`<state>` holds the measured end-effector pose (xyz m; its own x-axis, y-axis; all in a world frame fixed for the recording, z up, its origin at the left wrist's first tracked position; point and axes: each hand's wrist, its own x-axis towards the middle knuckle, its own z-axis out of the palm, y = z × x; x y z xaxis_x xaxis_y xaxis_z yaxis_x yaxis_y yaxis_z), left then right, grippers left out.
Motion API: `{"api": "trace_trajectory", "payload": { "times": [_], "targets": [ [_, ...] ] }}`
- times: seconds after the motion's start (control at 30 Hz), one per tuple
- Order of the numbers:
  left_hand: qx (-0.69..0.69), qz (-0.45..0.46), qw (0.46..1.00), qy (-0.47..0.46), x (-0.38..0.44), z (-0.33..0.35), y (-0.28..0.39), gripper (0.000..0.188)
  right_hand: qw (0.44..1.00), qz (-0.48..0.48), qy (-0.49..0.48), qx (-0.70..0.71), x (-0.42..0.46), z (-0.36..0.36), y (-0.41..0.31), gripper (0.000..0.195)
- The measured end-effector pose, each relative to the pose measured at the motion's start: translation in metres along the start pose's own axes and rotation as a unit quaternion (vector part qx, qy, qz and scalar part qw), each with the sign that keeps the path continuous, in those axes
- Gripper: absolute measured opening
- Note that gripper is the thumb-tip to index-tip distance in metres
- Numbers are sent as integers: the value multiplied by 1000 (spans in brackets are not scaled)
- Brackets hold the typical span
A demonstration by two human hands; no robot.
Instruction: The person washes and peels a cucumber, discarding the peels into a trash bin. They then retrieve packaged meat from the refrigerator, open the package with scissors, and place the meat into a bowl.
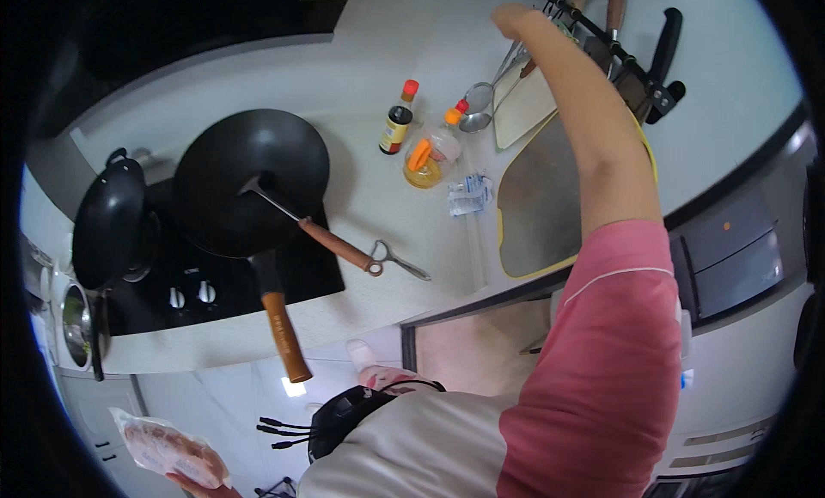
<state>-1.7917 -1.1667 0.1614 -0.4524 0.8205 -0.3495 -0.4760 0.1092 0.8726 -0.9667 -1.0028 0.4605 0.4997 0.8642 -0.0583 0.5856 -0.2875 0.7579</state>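
At the lower left, my left hand [200, 486] grips a clear plastic bag of raw meat [171, 448] by its lower end, over the floor. My right arm reaches up across the yellow-rimmed cutting board [540, 201] towards the utensil rack [596, 31]. My right hand [514, 21] is beside the hanging tools, above the handles of a strainer [479, 98] and a ladle [475, 122]; its fingers are hidden, so whether it holds something does not show. A white cutting board [522, 105] stands behind the forearm.
A black wok [258, 176] with a spatula [338, 245] in it sits on the black cooktop [225, 304]. Its wooden handle [287, 337] juts past the counter edge. A black lid [108, 224], a sauce bottle [396, 127], an oil jug [425, 166], a plastic packet [469, 195] and a peeler [399, 261] are near.
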Motion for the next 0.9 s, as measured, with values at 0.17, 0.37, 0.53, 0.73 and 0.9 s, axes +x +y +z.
{"api": "trace_trajectory", "payload": {
  "times": [0.17, 0.37, 0.53, 0.73, 0.9],
  "targets": [
    [14, -13, 1000, 15, 7, 31, -22, 62, 997, 39, -23, -54, 19, 28, 22, 29],
    [3, -33, 999, -3, 20, 59, -41, 63, 986, 0, -119, -116, 9, 25, 15, 26],
    [-11, -44, 998, -34, 36, 77, -58, 63, 988, 34, -108, -105, 10, 20, 11, 28],
    [-25, -29, 999, -38, 21, 84, -45, 64, 983, 31, -116, -142, 34, 10, 38, 29],
    [-66, -53, 994, 71, -26, 31, -46, 65, 995, -70, 67, 31, 21, -7, 70, 32]
  ]
}}
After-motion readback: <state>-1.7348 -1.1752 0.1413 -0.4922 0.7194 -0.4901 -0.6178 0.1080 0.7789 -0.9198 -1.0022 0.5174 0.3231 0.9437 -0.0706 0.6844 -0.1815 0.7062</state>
